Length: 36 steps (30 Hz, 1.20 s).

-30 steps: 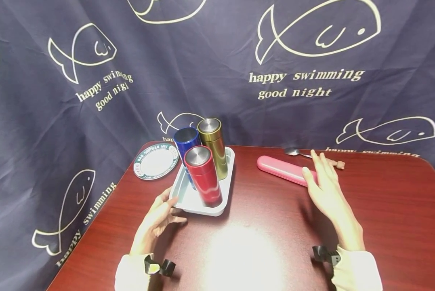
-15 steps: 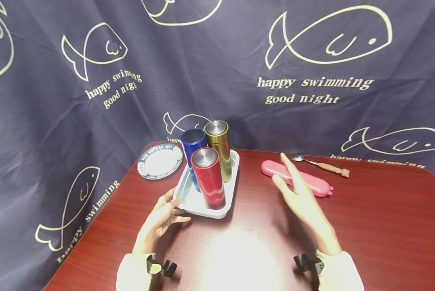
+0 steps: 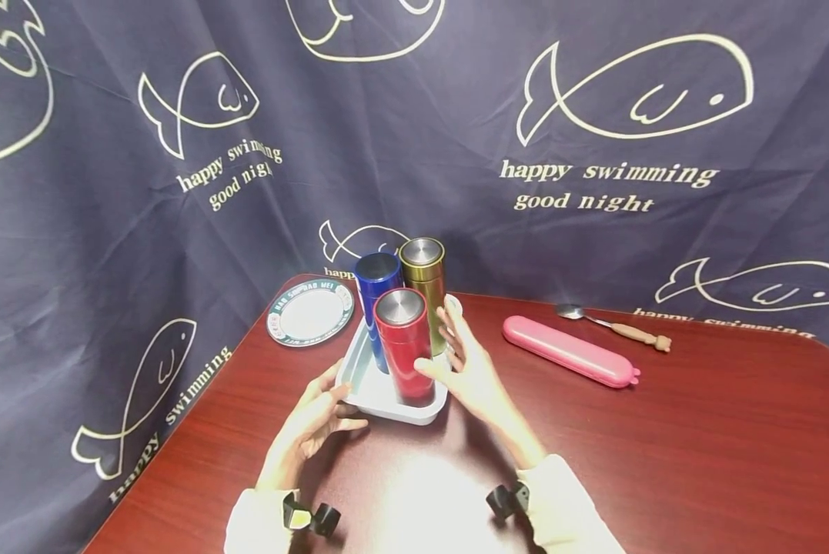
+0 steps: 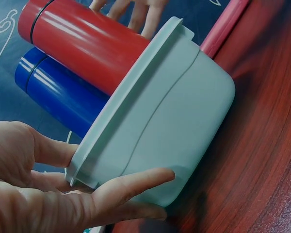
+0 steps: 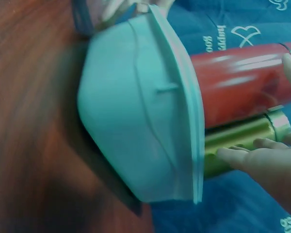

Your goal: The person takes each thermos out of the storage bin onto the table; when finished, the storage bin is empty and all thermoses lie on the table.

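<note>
Head view: your right hand (image 3: 471,368) is at the red bottle (image 3: 404,345), which stands upright (long axis vertical) at the near end of the pale tray (image 3: 379,396), w/ the blue bottle (image 3: 378,300) and gold bottle (image 3: 425,291) behind it. The bottle lies just left of your right palm; fingers straight and spread, thumb near the red wall, nothing gripped. Your left hand (image 3: 315,419) is at the tray's near-left corner, fingers relaxed.

Left wrist view: thumb and fingers (image 4: 131,182) bracket the tray's corner (image 4: 160,141), touching the wall and rim, not curled round.

Right wrist view: fingertips (image 5: 242,156) lie against the gold bottle (image 5: 237,145), red bottle (image 5: 242,90) right beside; a wide, flat hand. Forearm comes in low from near right, palm facing left.
</note>
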Tool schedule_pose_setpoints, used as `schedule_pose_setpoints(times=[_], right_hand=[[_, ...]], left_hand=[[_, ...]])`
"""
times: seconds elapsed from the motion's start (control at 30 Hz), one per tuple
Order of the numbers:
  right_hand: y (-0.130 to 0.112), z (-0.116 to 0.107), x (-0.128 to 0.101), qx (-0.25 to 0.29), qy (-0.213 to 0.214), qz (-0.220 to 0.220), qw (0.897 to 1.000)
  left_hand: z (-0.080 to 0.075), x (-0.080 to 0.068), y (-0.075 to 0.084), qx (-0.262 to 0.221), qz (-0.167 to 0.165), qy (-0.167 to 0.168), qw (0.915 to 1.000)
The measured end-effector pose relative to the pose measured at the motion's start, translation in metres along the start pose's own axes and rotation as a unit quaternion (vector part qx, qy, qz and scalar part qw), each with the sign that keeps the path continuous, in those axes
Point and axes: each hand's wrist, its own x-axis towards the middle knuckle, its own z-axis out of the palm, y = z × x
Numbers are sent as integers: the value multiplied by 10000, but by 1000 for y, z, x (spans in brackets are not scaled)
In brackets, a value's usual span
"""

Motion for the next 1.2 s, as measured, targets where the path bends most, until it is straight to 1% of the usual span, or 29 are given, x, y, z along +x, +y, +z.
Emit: schedule_pose_setpoints(times=[0.03,0.1,0.13,0.2,0.27,0.33,0.37,0.5,0.63,0.73,0.87,1.03,1.1,1.2], right_hand=[[-22,7,-4,37,31,22,10000],[-62,18,-10,142,73,294,9994],[-64,20,-10,133,112,282,9995],[-77,27,-11,162,169,490,9985],[-76,31,-11,153,242,559,9980],[-66,35,-10,55,296,506,9983],[-63,37,-9,83,308,574,9978],[-47,42,-8,-295,457,331,9980],[-48,45,-6,-645,701,213,9952],[-49,47,-5,-777,828,118,9935],[-48,51,-6,-780,969,-4,9922],[-48,53,-4,-684,1227,-221,9898],[-53,51,-3,-533,1320,-416,9889],[-66,48,-2,-165,1433,-773,9865]], left_hand=[[0,0,0,-9,8,-12,10000],[0,1,-1,-21,33,-25,10000],[-1,1,-1,-17,42,-35,10000],[-1,0,-1,-26,52,-53,10000],[-1,0,-2,-19,34,-59,10000],[-1,-1,-3,-13,9,-52,10000],[-1,-1,-3,-15,-3,-42,10000],[-1,-1,-5,-10,-14,6,10000],[-1,0,-4,0,18,105,9999],[0,2,-3,-4,71,200,9998],[0,2,-3,-43,33,331,9994],[0,6,-2,-41,31,330,9994],[-1,7,-1,-9,42,287,9996],[-2,7,0,7,0,252,9997]])
